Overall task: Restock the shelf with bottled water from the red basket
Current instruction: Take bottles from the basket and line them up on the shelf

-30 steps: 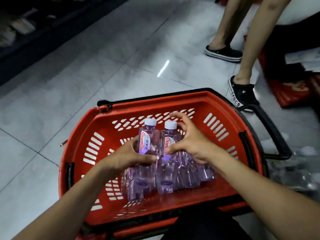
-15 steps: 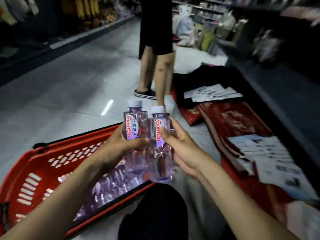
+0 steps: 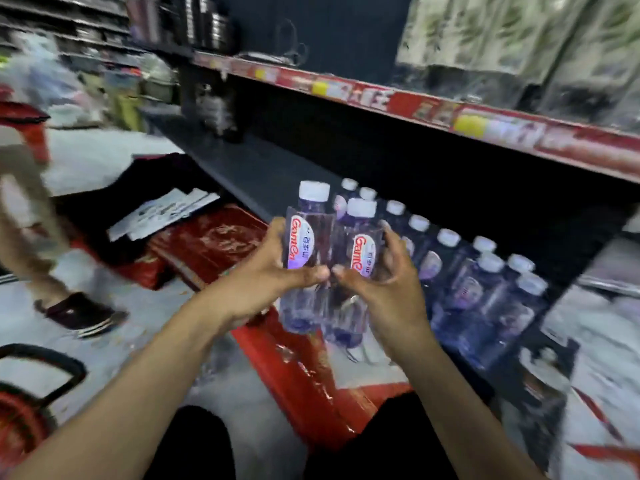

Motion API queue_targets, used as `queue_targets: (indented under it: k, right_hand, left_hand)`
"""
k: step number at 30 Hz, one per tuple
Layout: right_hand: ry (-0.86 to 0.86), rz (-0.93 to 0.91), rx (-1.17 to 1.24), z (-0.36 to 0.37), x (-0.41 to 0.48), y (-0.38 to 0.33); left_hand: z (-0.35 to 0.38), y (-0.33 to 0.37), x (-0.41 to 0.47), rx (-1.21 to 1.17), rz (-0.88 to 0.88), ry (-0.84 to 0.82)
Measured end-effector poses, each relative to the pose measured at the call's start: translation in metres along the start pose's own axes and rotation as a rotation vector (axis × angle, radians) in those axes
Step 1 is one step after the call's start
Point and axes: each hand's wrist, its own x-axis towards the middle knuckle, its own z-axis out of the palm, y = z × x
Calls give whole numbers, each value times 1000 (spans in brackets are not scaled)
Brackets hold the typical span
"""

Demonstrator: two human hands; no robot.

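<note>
Plastic bottles (image 3: 304, 247): 2, upright, caps up, side by side at frame centre, short of the shelf.
Left hand (image 3: 256, 289): curled round 1 bottle, thumb across its front.
Right hand (image 3: 391, 289): curled round the other.
Shelf row (image 3: 485, 282): stood just right of and beyond the pair; the right hand is judged nearer.
Shelf (image 3: 263, 171): bare board seen upper left of the row.
Red basket (image 3: 19, 427): lower left corner.

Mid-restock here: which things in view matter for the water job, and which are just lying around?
Job: left bottle in left hand; right bottle in right hand; stocked bottles on the lower shelf; red basket at lower left.

Lying about: papers and red packs on the floor; bystander's shoe; wrapped goods on the upper shelf.
</note>
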Motion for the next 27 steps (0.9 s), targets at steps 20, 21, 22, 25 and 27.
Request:
queue_targets:
  k: [20, 21, 22, 25, 27]
  right_hand:
    - [643, -242, -277, -65, 48, 116]
    - [648, -239, -268, -65, 50, 118]
    - [654, -236, -256, -65, 52, 119]
    - [678, -234, -216, -67, 54, 122]
    - [675, -227, -204, -70, 57, 124]
  left_hand:
    - [89, -129, 140, 10, -14, -87]
    - [89, -131, 144, 14, -17, -88]
    - [90, -133, 147, 14, -23, -91]
    - [95, -138, 154, 13, -25, -108]
    - [99, -141, 159, 12, -14, -113]
